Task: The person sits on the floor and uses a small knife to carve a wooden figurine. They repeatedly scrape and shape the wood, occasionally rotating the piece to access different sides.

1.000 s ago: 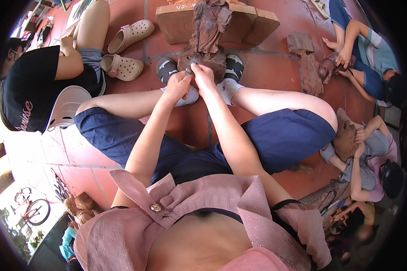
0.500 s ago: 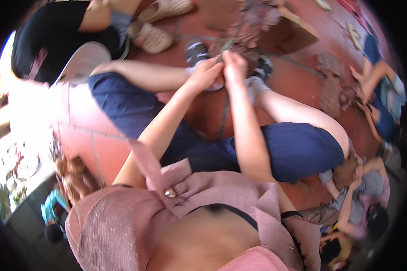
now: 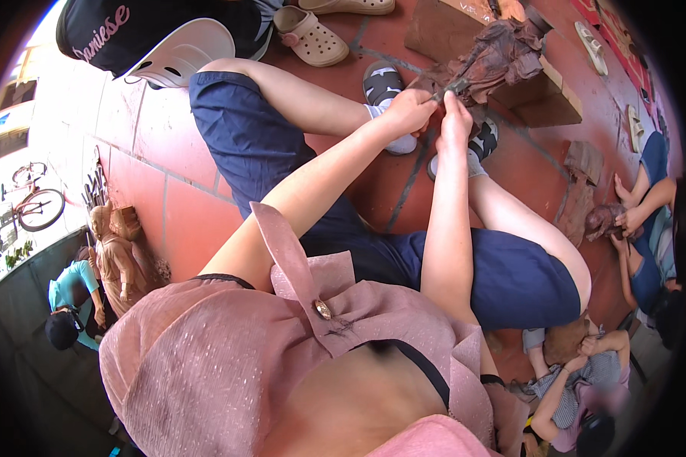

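A carved brown wooden figure [image 3: 511, 57] lies aslant beyond my feet, propped on a wooden block [image 3: 560, 97]. My left hand [image 3: 411, 110] and my right hand [image 3: 456, 122] meet at its near end, both with fingers closed. Between the fingertips shows a small grey-green piece [image 3: 456, 86], pressed against the carving; its kind is too small to make out. Which hand grips it more is hard to tell, as the fingers hide most of it.
My legs in blue shorts [image 3: 511, 266] are spread around the work on red floor tiles. A person in a black cap [image 3: 160, 30] sits at upper left. Clogs [image 3: 312, 38] lie nearby. At right, co-workers handle another carving [image 3: 606, 221]; a standing wooden statue [image 3: 118, 259] is at left.
The view has shifted, so the scene sits farther right and lower. My hands remain together at the near end of the carved figure, which now shows more clearly.
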Demonstrator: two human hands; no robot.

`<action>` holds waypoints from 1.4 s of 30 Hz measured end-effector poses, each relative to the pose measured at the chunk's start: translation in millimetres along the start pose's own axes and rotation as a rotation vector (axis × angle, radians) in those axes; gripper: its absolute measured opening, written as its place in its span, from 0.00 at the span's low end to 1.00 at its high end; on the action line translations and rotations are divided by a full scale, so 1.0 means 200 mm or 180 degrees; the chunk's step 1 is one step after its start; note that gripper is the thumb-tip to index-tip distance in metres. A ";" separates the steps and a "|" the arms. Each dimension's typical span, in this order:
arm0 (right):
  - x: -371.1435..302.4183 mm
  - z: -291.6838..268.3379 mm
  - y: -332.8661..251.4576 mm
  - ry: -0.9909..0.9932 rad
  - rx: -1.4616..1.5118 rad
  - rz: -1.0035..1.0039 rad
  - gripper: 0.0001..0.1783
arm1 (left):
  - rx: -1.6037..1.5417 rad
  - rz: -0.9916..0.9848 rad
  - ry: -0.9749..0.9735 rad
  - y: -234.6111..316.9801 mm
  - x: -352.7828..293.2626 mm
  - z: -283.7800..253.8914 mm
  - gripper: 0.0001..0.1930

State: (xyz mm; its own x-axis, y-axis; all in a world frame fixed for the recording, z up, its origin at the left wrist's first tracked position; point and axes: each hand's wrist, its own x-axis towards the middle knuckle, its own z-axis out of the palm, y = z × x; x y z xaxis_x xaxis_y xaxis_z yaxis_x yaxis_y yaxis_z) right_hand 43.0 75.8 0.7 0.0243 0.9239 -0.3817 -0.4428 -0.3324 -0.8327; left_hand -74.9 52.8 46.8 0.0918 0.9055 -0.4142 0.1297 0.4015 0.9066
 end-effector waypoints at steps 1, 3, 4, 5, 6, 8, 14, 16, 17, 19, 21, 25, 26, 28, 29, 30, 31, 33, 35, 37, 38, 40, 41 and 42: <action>0.04 -0.06 0.08 0.0039 -0.0177 -0.0015 0.13 | 0.0046 -0.0102 -0.0022 -0.04 0.01 0.00 0.14; 0.01 -0.04 0.11 0.0189 -0.0284 0.0236 0.12 | -0.0009 -0.0273 -0.0110 -0.10 0.00 -0.02 0.15; -0.01 -0.04 0.15 0.0156 -0.0201 0.0367 0.12 | -0.0240 -0.0387 -0.0099 -0.10 -0.04 -0.02 0.15; -0.03 -0.04 0.15 0.0074 -0.0135 0.0259 0.12 | -0.0285 -0.0306 -0.0105 -0.11 -0.05 -0.02 0.14; -0.05 -0.02 0.16 0.0001 -0.0068 0.0147 0.12 | -0.0327 -0.0225 -0.0120 -0.12 -0.07 -0.03 0.14; -0.07 0.03 0.10 -0.0045 -0.0180 -0.0148 0.13 | -0.0333 -0.0265 -0.0102 -0.08 -0.11 -0.05 0.13; -0.11 0.03 -0.06 0.0210 -0.0069 -0.0257 0.10 | 0.0456 0.0196 -0.0076 -0.01 -0.08 0.02 0.12; -0.10 0.00 -0.07 0.0379 0.0041 -0.0454 0.10 | 0.0770 0.0533 -0.0030 0.05 -0.08 0.06 0.13; -0.09 -0.01 -0.08 0.0391 0.0149 -0.0508 0.10 | 0.0874 0.0735 0.0059 0.08 -0.08 0.08 0.13; -0.08 -0.03 -0.14 0.0407 0.0196 -0.0514 0.11 | 0.1121 0.1143 0.0204 0.07 -0.02 0.11 0.13; -0.05 -0.04 -0.09 0.0367 0.0251 -0.0515 0.11 | 0.1374 0.1320 0.0426 0.03 0.01 0.14 0.12; -0.02 -0.15 0.05 0.0389 0.0107 -0.0201 0.10 | 0.1521 0.0944 0.0371 -0.02 -0.05 0.15 0.12; -0.05 -0.13 0.02 0.0427 0.0069 -0.0005 0.10 | 0.1395 0.0968 0.0353 -0.02 -0.06 0.16 0.12; -0.09 -0.08 -0.07 0.0455 0.0168 -0.0261 0.11 | 0.1146 0.1018 0.0303 0.01 -0.07 0.18 0.12; -0.11 -0.06 -0.11 0.0473 0.0212 -0.0367 0.11 | 0.1200 0.1192 0.0336 0.04 -0.06 0.18 0.12; -0.10 -0.05 -0.15 0.0449 0.0222 -0.0347 0.11 | 0.1305 0.1492 0.0486 0.05 -0.04 0.19 0.12; -0.08 -0.07 -0.15 0.0418 0.0200 -0.0303 0.11 | 0.1410 0.1332 0.0449 0.03 0.00 0.20 0.12; -0.06 -0.12 -0.10 0.0426 0.0113 -0.0184 0.11 | 0.1355 0.0972 0.0210 -0.05 0.02 0.21 0.12; -0.12 -0.13 -0.08 0.0535 0.0103 0.0153 0.12 | 0.1086 0.0471 -0.0124 -0.03 -0.05 0.21 0.12; -0.13 -0.13 -0.11 0.0534 0.0002 0.0033 0.12 | 0.0845 0.0563 -0.0133 0.05 -0.09 0.22 0.12; -0.13 -0.14 -0.12 0.0530 -0.0053 -0.0014 0.12 | 0.0720 0.0597 -0.0131 0.07 -0.10 0.23 0.12; -0.04 -0.18 -0.15 0.0360 -0.0157 -0.0188 0.13 | 0.0788 0.1100 0.0043 0.03 0.00 0.26 0.11; -0.03 -0.19 -0.13 0.0306 -0.0097 -0.0192 0.13 | 0.0852 0.0939 0.0007 0.01 0.01 0.26 0.11; -0.03 -0.20 -0.11 0.0250 -0.0036 -0.0196 0.13 | 0.0915 0.0779 -0.0028 -0.01 0.01 0.27 0.11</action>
State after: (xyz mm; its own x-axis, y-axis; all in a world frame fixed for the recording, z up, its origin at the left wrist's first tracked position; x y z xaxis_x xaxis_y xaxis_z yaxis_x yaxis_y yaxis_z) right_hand 89.1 70.6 5.6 0.1214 0.9252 -0.3595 -0.4281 -0.2780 -0.8599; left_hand -21.9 47.1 40.1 0.1628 0.9682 -0.1899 0.3746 0.1174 0.9197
